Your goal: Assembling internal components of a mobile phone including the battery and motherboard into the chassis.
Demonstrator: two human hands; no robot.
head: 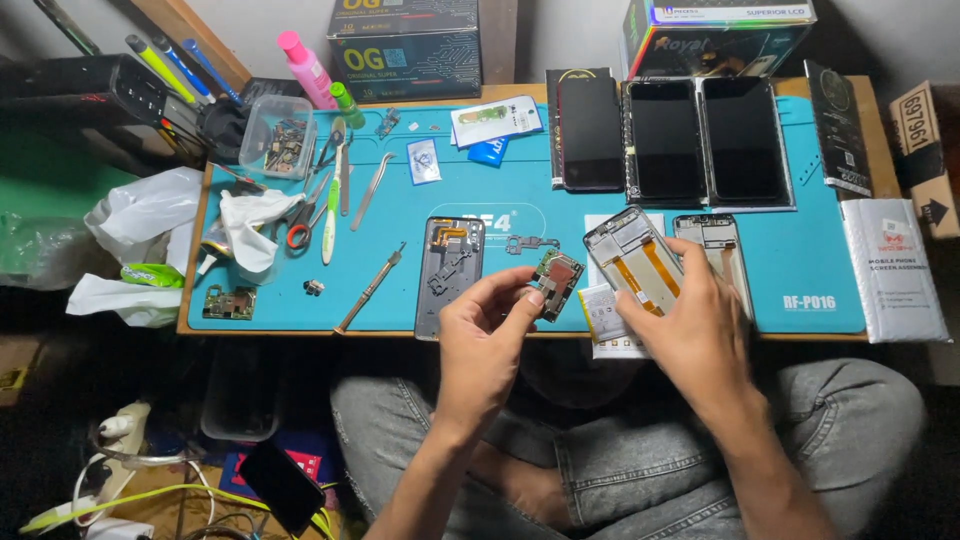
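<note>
Green and dark, a small circuit board sat pinched between the thumb and fingertips of the left hand, held just above the near edge of the blue work mat. The right hand lay beside it, fingers closed around the lower end of an opened phone frame with orange ribbon cables showing inside; the frame tilted up off the mat. A white battery rested just under that frame, near the right thumb. Another opened phone body lay right of the frame, partly behind the right hand. To the left of the board lay a dark back housing, and further left a thin metal pry tool. Three dark phone screens stood in a row at the far side of the mat. Tweezers and red-handled scissors lay toward the left.
</note>
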